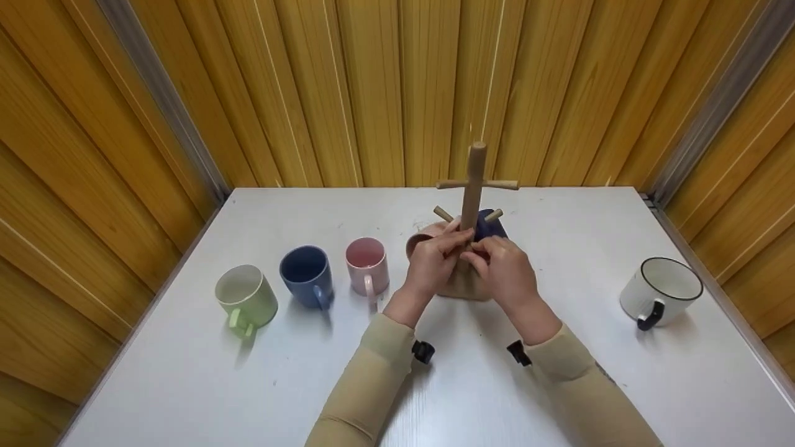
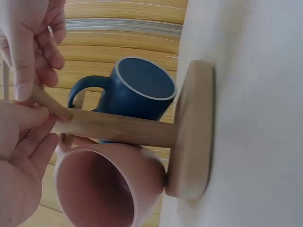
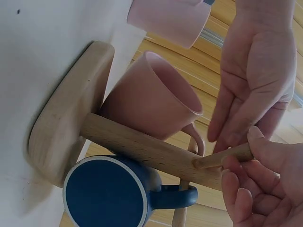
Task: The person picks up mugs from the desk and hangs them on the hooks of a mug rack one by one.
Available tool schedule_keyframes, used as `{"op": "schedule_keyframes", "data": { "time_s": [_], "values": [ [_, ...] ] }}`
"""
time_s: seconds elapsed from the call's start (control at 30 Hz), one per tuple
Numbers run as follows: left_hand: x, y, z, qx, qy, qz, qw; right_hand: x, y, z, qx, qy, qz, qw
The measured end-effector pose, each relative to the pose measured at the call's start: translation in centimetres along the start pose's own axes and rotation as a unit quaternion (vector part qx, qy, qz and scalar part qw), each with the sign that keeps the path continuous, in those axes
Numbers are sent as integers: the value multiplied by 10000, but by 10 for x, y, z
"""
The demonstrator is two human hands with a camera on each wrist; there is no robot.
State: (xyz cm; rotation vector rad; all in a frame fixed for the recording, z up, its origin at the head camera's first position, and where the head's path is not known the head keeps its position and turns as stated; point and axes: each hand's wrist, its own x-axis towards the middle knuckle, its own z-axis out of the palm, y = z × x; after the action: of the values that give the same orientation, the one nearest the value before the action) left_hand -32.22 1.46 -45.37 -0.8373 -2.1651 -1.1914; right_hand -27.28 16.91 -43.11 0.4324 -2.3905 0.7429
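Observation:
A wooden mug tree point(image 1: 473, 192) stands on the table, with pegs along its post. My right hand point(image 1: 510, 273) pinches the front peg point(image 3: 222, 157) between thumb and fingers. From the other side, my left hand point(image 1: 431, 264) holds the tree at the same height, thumb and fingers close around the post and that peg; its exact hold is partly hidden. A pink mug point(image 2: 97, 184) hangs by its handle low on the tree, on the left. Behind the right hand, a dark blue mug point(image 3: 106, 194) hangs on another low peg.
Left of the tree stand a pink mug point(image 1: 366, 267), a blue mug point(image 1: 304, 279) and a green mug point(image 1: 246, 298), all upright. A white mug with a black rim and handle point(image 1: 658, 292) is at the far right. Wood-patterned panels point(image 1: 372, 93) enclose the table.

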Motion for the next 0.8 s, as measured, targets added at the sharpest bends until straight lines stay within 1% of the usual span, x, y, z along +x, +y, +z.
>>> {"op": "schedule_keyframes", "data": {
  "time_s": [0.1,0.17,0.23,0.33,0.43,0.53,0.67,0.73,0.8],
  "values": [
    [-4,-5,6,-55,-60,-42,10000,-3,3,0,21,-43,-131,9999],
    [-5,-8,9,-170,11,-30,9999,-4,7,-2,162,-130,-136,9997],
    [-7,-12,13,-271,116,38,9996,-4,13,-4,439,-311,-76,9985],
    [-10,-17,19,-380,331,201,9985,-4,23,-12,1010,-784,96,9917],
    [-11,-20,23,-393,527,362,9972,-3,35,-25,1484,-1402,230,9787],
    [-12,-21,24,-469,582,441,9962,-3,49,-48,1686,-1964,271,9656],
    [-12,-22,25,-666,554,455,9952,-2,70,-94,1612,-2515,287,9539],
    [-12,-22,24,-743,561,436,9947,-4,82,-119,1481,-2695,257,9512],
    [-12,-23,24,-796,581,418,9943,-7,95,-143,1205,-2779,231,9527]
  ]
}}
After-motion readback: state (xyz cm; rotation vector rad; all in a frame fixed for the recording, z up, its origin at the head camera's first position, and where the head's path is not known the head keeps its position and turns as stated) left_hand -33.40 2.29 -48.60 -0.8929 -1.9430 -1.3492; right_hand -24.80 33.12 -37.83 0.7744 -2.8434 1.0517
